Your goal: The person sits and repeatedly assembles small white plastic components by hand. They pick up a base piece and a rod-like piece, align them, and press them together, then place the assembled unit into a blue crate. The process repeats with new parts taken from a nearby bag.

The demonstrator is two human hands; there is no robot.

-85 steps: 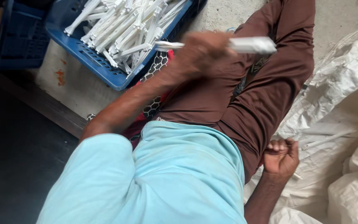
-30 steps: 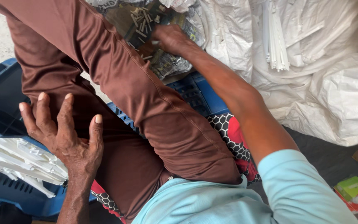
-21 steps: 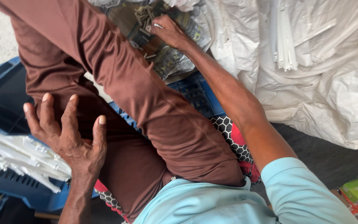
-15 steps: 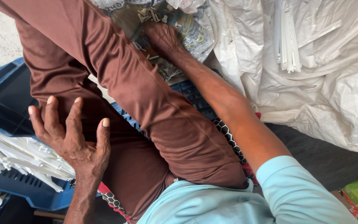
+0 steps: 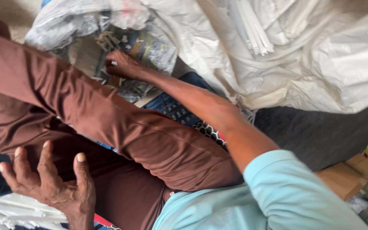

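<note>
Reaching deeper, the right hand (image 5: 122,64) now closes on small parts (image 5: 107,40) in the far bag (image 5: 60,25), while the left hand (image 5: 50,183) hangs spread and empty near the white tubes (image 5: 13,211).

A clear plastic bag (image 5: 120,38) of small dark metal parts (image 5: 107,40) lies crumpled at the far left, past the brown-trousered leg. Its mouth gapes open, and the glossy film is creased, with printed patches showing through.

right hand (image 5: 122,64): fingertips buried in the clear bag (image 5: 150,47), grip unclear
white rods (image 5: 18,213): cut off at bottom edge
bag contents: blurred
</note>
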